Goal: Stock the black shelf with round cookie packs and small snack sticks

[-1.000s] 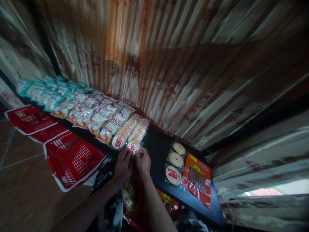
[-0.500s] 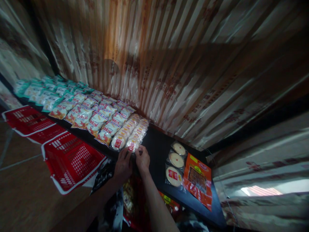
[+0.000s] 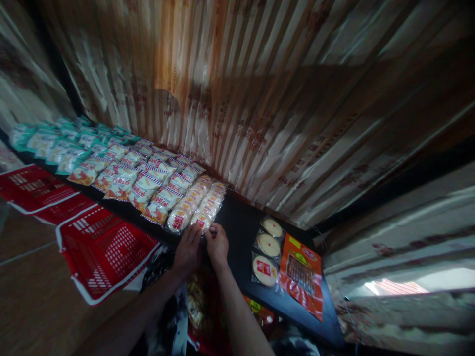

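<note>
Two rows of round flat cakes in clear wrappers lie overlapping on the black shelf (image 3: 237,217). At the front of the right row is a wrapped cake (image 3: 200,221) with a red label. My left hand (image 3: 188,250) has its fingers on the near left edge of this cake. On its near right edge, the thumb and fingers of my right hand (image 3: 217,243) pinch the wrapper. Beside it, the left row ends in another red-labelled cake (image 3: 177,222). The fingertips partly cover the front cake's near edge.
White snack bags (image 3: 144,190) and teal bags (image 3: 70,155) fill the shelf's left part. To the right lie three wrapped cakes (image 3: 264,270) and an orange packet (image 3: 301,274). Red baskets (image 3: 107,252) stand at lower left. Behind hangs a pleated curtain (image 3: 237,99).
The view has shifted slightly, so the shelf goods appear a little further left. Both hands stay at the front cake of the right row, with little movement.
</note>
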### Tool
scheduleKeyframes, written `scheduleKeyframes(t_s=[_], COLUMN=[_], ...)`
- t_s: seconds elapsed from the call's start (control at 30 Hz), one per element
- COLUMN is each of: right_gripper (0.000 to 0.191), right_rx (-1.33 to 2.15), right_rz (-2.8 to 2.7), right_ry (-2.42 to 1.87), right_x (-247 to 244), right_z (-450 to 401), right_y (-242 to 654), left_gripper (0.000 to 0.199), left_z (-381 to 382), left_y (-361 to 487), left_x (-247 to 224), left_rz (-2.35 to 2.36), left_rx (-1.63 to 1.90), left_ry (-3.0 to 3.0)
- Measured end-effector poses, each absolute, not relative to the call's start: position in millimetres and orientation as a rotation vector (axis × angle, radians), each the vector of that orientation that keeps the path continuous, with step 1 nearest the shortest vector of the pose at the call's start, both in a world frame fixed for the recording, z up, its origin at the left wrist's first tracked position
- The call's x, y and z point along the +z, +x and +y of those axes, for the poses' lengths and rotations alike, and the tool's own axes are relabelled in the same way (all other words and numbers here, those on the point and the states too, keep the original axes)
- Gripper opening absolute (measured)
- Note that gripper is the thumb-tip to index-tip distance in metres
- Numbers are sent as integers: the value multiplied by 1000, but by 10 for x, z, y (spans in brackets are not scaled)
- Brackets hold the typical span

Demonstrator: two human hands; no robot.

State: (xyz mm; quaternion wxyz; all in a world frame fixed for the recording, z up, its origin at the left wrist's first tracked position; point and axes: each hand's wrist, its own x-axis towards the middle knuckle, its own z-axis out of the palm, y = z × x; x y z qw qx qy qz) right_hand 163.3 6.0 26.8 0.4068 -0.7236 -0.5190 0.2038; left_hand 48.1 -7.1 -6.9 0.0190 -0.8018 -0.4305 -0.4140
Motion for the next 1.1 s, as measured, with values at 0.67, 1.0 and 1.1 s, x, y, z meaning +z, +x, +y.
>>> scheduleKeyframes(t_s=[0.67, 1.0, 1.1], right_gripper=[57, 66, 67], right_rx=[442, 627, 612], right_rz=[-1179, -1196, -1210], right_ry=[-1722, -1732, -1766], right_x=[274, 182, 116], right_z=[116, 582, 677], right_y=[1657, 1621, 1573], left_gripper=[42, 45, 44], left_z=[27, 393, 434], left_y=[391, 327, 337], left_x=[180, 355, 302], left_rz=[-1431, -1533, -1549], left_rx=[-1068, -1004, -995], left_ry=[-2416, -2362, -2370])
